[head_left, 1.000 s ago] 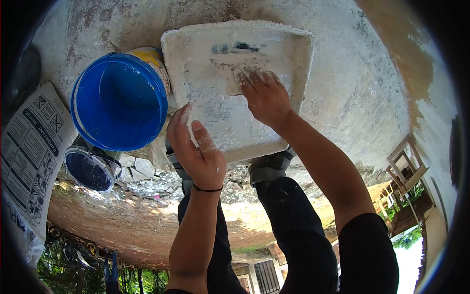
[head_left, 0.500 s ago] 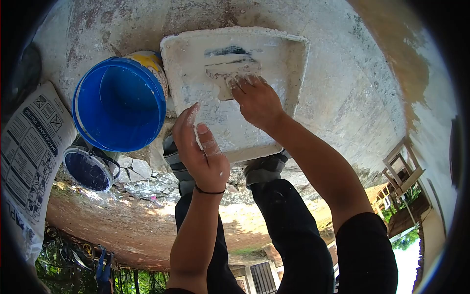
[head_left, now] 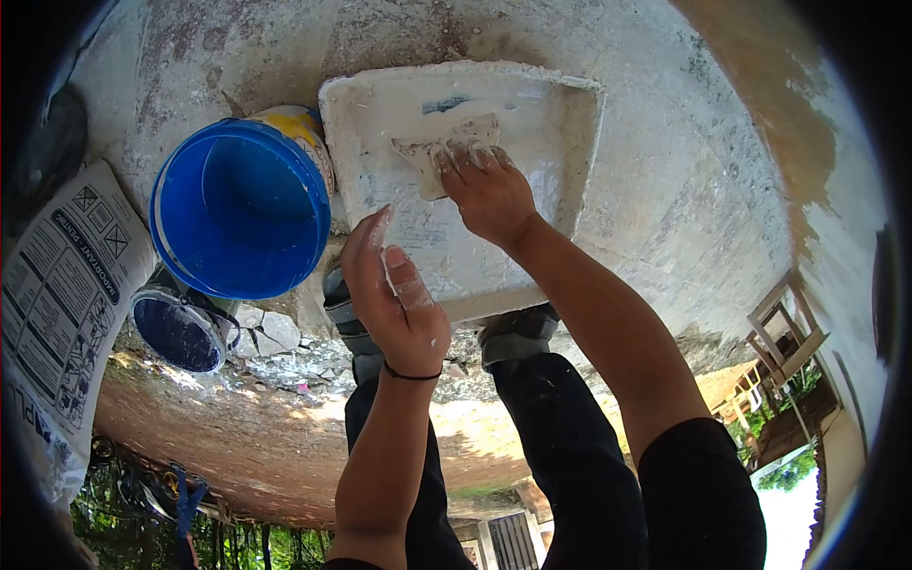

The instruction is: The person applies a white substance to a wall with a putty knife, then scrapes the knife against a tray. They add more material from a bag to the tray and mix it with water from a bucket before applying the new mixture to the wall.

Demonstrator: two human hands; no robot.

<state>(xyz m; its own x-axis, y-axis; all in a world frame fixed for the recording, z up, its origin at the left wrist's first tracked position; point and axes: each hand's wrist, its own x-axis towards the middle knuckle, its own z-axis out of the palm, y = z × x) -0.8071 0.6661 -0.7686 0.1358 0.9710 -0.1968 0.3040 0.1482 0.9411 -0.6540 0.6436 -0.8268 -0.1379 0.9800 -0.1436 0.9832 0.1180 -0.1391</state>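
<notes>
My right hand (head_left: 486,195) grips a flat, wide scraper (head_left: 418,157) caked with pale plaster. Its blade lies over the floor of a shallow, plaster-coated tray (head_left: 578,157), whose far part carries a dark streak. White paste coats the fingertips of that hand. Nearer to me, my left hand (head_left: 391,294) hovers by the tray's near left corner. Its fingers are stretched out, thumb apart, smeared with white and holding nothing.
Left of the tray stands a blue bucket (head_left: 237,223), with a yellow-marked container (head_left: 294,123) partly behind it. A smaller dark bucket (head_left: 176,331) and a printed bag (head_left: 71,285) sit further left. My shoes (head_left: 518,334) are at the tray's near edge.
The scraper has turned in my right hand's grip and shifted slightly left. The dark streak in the tray is now smaller. My left hand keeps nearly the same pose.
</notes>
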